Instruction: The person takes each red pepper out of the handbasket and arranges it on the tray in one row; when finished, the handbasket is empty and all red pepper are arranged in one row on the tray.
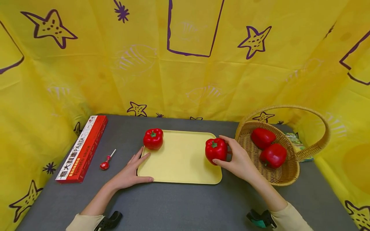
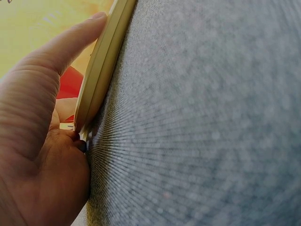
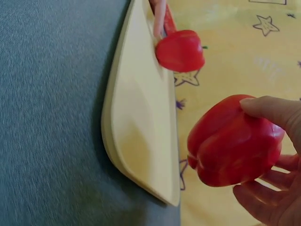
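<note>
In the head view my right hand (image 1: 238, 158) grips a red bell pepper (image 1: 216, 150) between thumb and fingers, over the right end of a pale yellow tray (image 1: 185, 160). The right wrist view shows this held pepper (image 3: 235, 143) raised off the tray (image 3: 141, 127). A second red bell pepper (image 1: 153, 139), with a green stem, sits at the tray's back left corner. My left hand (image 1: 130, 171) rests at the tray's front left corner, fingers and thumb spread fairly straight. In the left wrist view its thumb (image 2: 70, 44) lies along the tray's rim (image 2: 101, 70).
To the right stands a wicker basket (image 1: 281, 179) with a tall handle and two red peppers (image 1: 273, 155) inside. A green packet (image 1: 299, 144) lies behind it. At left are a red and white pasta box (image 1: 82, 149) and a red lollipop (image 1: 105, 165). A yellow curtain (image 1: 185, 80) surrounds the grey table.
</note>
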`<state>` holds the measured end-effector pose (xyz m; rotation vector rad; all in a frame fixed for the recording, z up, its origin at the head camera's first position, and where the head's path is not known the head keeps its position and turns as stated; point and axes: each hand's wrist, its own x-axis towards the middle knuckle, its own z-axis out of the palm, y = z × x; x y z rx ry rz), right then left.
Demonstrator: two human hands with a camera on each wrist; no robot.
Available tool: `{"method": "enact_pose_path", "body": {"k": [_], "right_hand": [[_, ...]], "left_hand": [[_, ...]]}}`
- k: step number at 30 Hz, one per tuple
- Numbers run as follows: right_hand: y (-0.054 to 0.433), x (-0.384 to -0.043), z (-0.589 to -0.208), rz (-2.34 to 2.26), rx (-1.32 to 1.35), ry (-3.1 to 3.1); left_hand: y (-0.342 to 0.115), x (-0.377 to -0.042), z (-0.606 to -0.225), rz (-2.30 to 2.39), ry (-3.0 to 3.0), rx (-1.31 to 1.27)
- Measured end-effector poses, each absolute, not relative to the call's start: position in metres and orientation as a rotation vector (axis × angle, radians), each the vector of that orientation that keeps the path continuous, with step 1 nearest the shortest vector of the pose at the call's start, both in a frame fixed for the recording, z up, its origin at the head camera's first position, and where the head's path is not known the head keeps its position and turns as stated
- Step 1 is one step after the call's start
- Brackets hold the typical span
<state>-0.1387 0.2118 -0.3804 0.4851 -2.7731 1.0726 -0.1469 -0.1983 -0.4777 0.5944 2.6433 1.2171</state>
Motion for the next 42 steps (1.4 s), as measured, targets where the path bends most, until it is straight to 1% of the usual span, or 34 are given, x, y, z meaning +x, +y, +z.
{"method": "enact_pose_path", "body": {"k": [17, 29, 42], "right_hand": [[0.187, -0.151, -0.399, 1.135, 0.526, -2.783], [0.166, -0.163, -0.413, 1.27, 0.564, -2.734], [0.145, -0.174, -0.423, 1.387, 0.5, -2.725]], "left_hand": [[-0.197, -0.147, -0.477, 1.217, 2.634, 0.579], [-0.198, -0.147, -0.476, 1.219, 2.627, 0.571], [-0.198, -0.146, -0.477, 1.203, 2.654, 0.591]]}}
